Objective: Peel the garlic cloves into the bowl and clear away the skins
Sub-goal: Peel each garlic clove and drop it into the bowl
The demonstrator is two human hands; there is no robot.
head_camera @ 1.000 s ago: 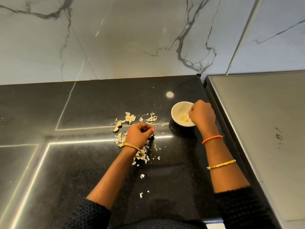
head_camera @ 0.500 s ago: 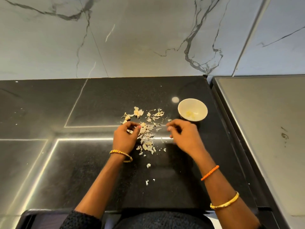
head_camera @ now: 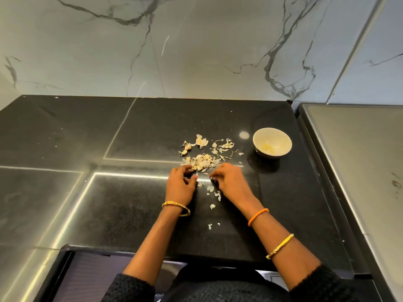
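Both hands now rest curled at the skins (head_camera: 201,161); bowl (head_camera: 272,143) holds peeled cloves (head_camera: 267,147).

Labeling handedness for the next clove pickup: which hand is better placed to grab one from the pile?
Left, probably. The left hand already has its fingertips at the near edge of the pile, where cloves lie. The right hand sits beside it, nearer the bowl.

1. A glossy black bench (head_camera: 135,131), with bright strip-light reflections running across its left half.
2. A white marble wall (head_camera: 196,46) with dark grey veins stands behind it.
3. A grey steel surface (head_camera: 359,171) adjoins the bench on the right, bearing a few small smudges.
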